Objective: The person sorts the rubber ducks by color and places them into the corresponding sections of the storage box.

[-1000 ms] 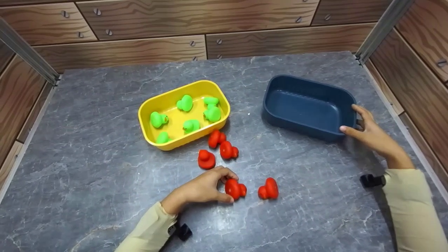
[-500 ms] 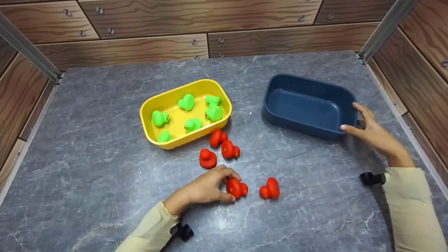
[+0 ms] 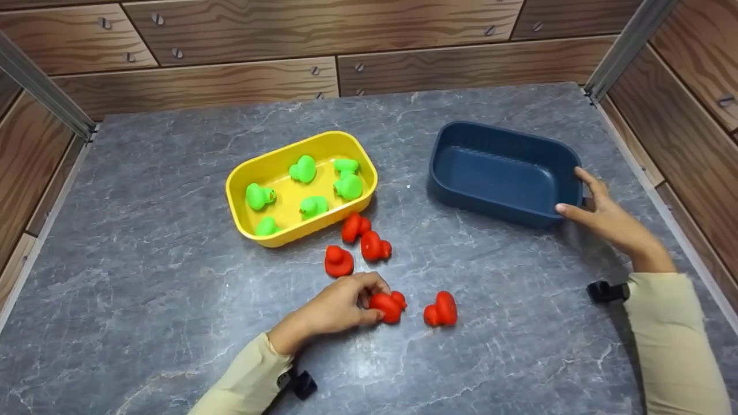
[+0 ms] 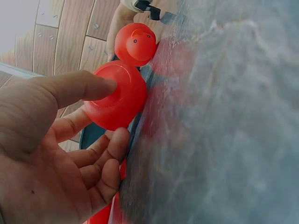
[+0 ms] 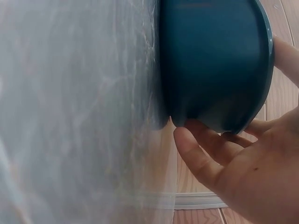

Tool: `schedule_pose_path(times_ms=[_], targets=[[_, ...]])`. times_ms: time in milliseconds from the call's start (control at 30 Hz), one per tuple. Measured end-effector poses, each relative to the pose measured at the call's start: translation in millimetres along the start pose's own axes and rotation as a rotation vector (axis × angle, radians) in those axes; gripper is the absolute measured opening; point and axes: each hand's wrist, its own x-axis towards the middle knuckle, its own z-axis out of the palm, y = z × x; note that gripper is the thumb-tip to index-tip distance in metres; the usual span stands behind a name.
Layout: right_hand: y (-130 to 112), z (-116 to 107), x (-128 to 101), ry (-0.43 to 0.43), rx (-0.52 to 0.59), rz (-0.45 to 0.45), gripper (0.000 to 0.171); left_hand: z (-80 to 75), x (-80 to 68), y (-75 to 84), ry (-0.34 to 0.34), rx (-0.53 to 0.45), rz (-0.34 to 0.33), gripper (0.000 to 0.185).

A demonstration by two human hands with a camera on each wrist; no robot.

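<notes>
Red toy ducks count five on the grey worktop [image 3: 173, 323]: the left hand [image 3: 337, 308] pinches one red duck [image 3: 387, 306] near the front edge. Five green ducks [image 3: 304, 169] lie in the yellow tray [image 3: 271, 167]. The right hand [image 3: 605, 216], fingers spread, touches the blue tray [image 3: 501, 173]; its fingertips are partly hidden.

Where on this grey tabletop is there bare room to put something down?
The blue tub is empty inside. Bare stone lies left of the yellow tub, along the near edge, and between the two tubs. It is crowded by the red ducks below the yellow tub, where the left hand pinches one red duck.
</notes>
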Motion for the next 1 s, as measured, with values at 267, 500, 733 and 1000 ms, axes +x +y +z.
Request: schedule_pose_path(times_ms=[267,500,733,1000], targets=[[-2.5,0.4,2.6,-0.004,0.024,-0.011,0.091,-0.8,0.1,9.0,0.113,-0.152,0.028,0.024],[-2.2,-3.8,-0.7,0.012,0.013,-0.009,0.092,-9.7,-1.1,21.9,0.228,-0.306,0.072,0.026],[-1.2,-1.7,1.2,0.006,0.025,-0.004,0.091,-20.4,5.6,40.1,0.4,-0.378,0.133,0.027],[2.0,1.3,0.8,-0.012,0.05,-0.007,0.091,-19.8,28.6,56.0,0.495,-0.404,0.178,0.03]])
